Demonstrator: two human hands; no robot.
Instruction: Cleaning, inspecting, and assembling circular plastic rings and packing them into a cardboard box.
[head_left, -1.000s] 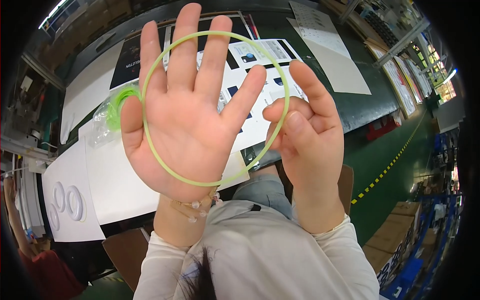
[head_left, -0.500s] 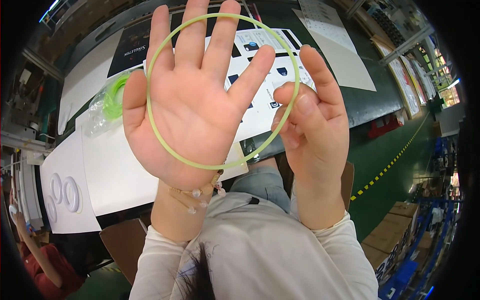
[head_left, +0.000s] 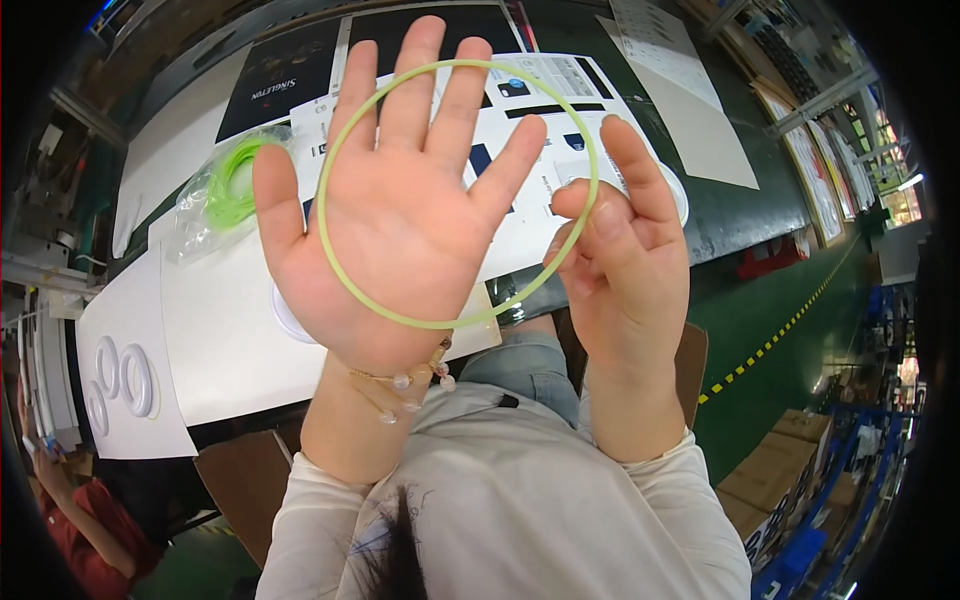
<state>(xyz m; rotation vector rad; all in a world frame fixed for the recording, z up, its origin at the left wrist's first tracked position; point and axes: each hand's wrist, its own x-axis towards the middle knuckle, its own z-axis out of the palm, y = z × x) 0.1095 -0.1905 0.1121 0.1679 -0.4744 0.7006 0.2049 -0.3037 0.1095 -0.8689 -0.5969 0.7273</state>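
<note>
A thin pale green ring (head_left: 430,324) stands upright before me, pinched at its right side between the thumb and finger of my right hand (head_left: 635,265). Behind the ring, my left hand (head_left: 400,215) is spread flat, palm toward me and fingers apart. The ring crosses its palm and fingers in view; whether they touch, I cannot tell. A clear plastic bag (head_left: 190,235) with bright green coils (head_left: 232,195) lies left of my left hand. Partly hidden behind my left wrist is a white ring (head_left: 287,318). Beyond my right hand shows part of a white round piece (head_left: 678,195).
Several white rings (head_left: 137,380) lie on white paper at the left. Printed sheets (head_left: 570,85) and a black printed board (head_left: 280,85) cover the dark table (head_left: 745,215). A person in a red sleeve (head_left: 100,525) is at lower left. Cartons (head_left: 775,465) stand lower right.
My left hand and the ring have shifted slightly down and right in view. White round pieces now show by my left wrist and behind my right hand. My right hand keeps its pinch.
</note>
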